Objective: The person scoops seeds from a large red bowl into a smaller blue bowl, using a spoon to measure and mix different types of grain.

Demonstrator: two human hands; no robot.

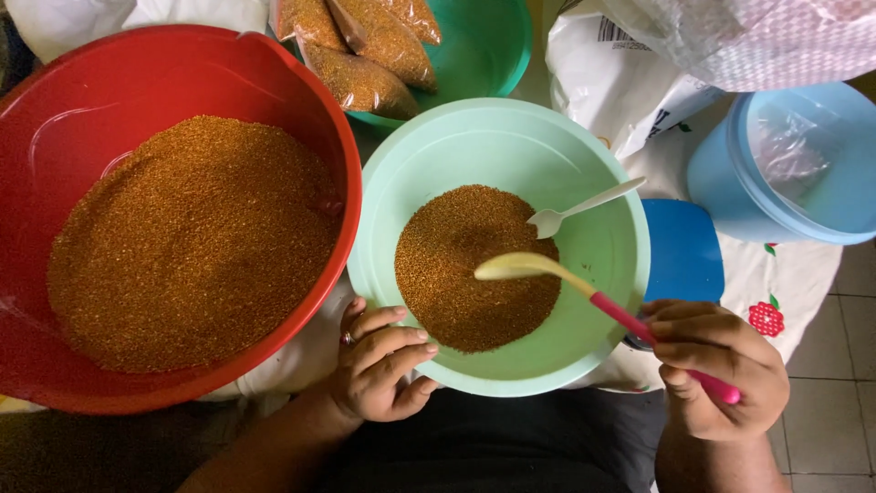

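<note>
right hand is curled in a fist around the pink handle of a long spoon with a pale yellow bowl, gripping right at the handle's far end, and the spoon's bowl sits on top of the mound of reddish-brown ground spice in the round pale green plastic bowl. over on the other side, the left hand is pressed against the green bowl's near rim, fingers loosely bent with the tips on the edge, thumb below, a ring showing on one finger. a small white plastic spoon lies in the same bowl, its head touching the mound's far edge and its handle leaning out toward the rim.

the powder looks dry, loose and grainy, so it should scoop easily but slide off a tilted spoon. the spoon looks light and stiff; held so far back it gives reach but less control, so a grip nearer the middle of the handle would be steadier. the green bowl looks light and smooth, likely to skid unless held at the rim.

just to the left, touching the green bowl, a big red plastic basin is heaped with the same powder. behind, a darker green bowl holds clear filled packets of spice. to the right sit a light blue plastic tub, a blue lid and a white plastic bag.
</note>
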